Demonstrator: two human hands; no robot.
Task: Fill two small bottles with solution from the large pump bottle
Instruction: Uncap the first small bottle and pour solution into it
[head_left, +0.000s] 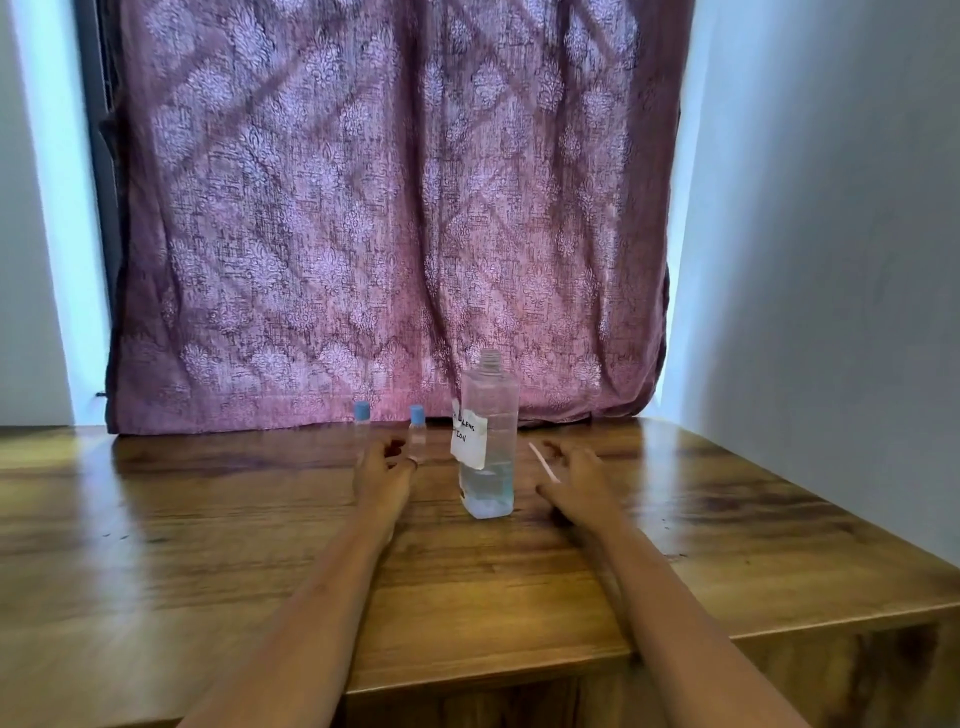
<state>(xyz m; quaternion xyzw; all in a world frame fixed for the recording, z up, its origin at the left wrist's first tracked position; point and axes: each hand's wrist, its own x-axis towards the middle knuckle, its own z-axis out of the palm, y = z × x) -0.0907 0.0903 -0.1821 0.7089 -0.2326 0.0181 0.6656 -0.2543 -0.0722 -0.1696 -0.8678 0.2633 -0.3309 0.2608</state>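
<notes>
Wooden table (208, 545): large bottle (488, 436), neck open, mid-surface; two blue-capped small bottles (362, 418) (417, 428) toward its far edge. Left hand (383, 470) fingers curled loosely beside the nearer one, right hand (574, 480) spread, both empty. Step: uncapping, likely; next, grasp that cap.

Uncapped clear large bottle (489, 441) upright right of two blue-capped small bottles (417, 434)

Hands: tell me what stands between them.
In the head view, the large bottle stands between the left hand and the right hand.
</notes>
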